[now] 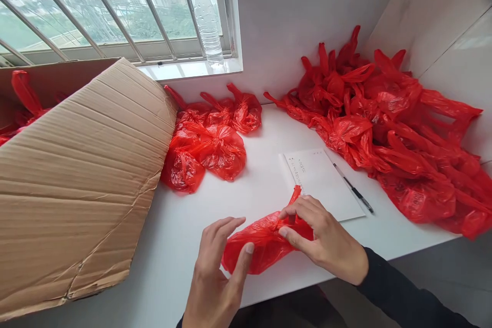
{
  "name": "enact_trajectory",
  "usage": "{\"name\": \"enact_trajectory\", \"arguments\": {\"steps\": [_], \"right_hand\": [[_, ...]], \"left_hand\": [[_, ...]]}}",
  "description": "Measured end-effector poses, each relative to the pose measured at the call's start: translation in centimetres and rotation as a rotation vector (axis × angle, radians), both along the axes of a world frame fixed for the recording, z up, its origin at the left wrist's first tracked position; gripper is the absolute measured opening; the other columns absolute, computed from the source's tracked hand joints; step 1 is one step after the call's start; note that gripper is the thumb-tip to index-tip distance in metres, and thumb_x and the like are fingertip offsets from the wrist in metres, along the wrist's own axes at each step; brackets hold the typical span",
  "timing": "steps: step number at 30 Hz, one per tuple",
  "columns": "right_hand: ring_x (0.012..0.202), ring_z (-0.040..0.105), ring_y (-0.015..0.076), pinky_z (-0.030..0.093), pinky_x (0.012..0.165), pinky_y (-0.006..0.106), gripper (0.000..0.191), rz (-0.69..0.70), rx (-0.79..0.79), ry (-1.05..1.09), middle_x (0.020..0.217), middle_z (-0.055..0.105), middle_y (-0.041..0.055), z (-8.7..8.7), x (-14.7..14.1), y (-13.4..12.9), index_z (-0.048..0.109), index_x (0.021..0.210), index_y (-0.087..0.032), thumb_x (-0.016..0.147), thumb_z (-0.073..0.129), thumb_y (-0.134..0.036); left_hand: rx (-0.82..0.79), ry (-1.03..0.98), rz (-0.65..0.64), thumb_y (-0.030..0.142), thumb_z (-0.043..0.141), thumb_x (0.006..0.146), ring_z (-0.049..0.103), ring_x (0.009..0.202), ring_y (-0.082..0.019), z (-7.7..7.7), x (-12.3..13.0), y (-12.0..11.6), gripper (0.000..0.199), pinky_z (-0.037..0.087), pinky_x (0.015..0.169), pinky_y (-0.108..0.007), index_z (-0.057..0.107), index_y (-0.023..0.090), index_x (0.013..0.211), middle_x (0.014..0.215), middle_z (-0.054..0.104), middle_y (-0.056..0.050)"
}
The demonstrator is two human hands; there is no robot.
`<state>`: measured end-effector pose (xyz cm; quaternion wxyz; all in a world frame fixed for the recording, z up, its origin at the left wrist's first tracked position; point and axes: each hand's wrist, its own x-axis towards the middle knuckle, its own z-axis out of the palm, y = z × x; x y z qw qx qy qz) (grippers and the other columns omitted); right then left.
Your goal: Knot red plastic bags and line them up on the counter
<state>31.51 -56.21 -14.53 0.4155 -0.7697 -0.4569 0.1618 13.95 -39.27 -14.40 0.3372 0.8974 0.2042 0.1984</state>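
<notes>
A red plastic bag (257, 246) lies near the front edge of the white table (257, 184), its knotted part toward the right. At its left end is my left hand (221, 266), thumb and fingers spread apart, with nothing gripped between them. My right hand (323, 238) has its thumb and fingertips at the bag's gathered top, pinching the red plastic there. Just behind the right hand lies a white notebook (326, 179) with some writing, and a black pen (353, 188) rests along its right side.
A big cardboard box (84, 179) with red bags inside stands at the left. Several knotted red bags (225, 151) sit beside it. A large heap of red bags (384, 118) fills the right rear. One clear bottle (207, 23) stands on the windowsill.
</notes>
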Motion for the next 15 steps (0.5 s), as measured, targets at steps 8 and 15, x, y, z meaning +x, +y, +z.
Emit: {"name": "enact_trajectory", "arguments": {"steps": [8, 15], "right_hand": [[0.087, 0.051, 0.02, 0.04, 0.085, 0.04, 0.013, 0.045, 0.025, 0.011, 0.088, 0.059, -0.0013, 0.4, -0.3, -0.2, 0.054, 0.088, -0.024, 0.097, 0.054, -0.014], [0.093, 0.053, 0.0207, 0.042, 0.073, 0.035, 0.013, -0.1, -0.033, 0.15, 0.093, 0.06, -0.0007, 1.3, 0.8, -1.5, 0.056, 0.092, -0.027, 0.102, 0.049, -0.032]], "left_hand": [[0.058, -0.049, -0.095, 0.018, 0.056, 0.097, 0.054, 0.104, -0.017, 0.3, 1.1, -0.3, 0.01, 0.045, 0.092, -0.031, 0.059, 0.027, 0.094, 0.096, 0.064, 0.001], [-0.09, -0.018, 0.204, 0.04, 0.059, 0.096, 0.062, 0.093, -0.016, 0.4, -0.6, 1.1, 0.01, 0.051, 0.08, -0.028, 0.062, 0.03, 0.098, 0.098, 0.067, 0.002]]}}
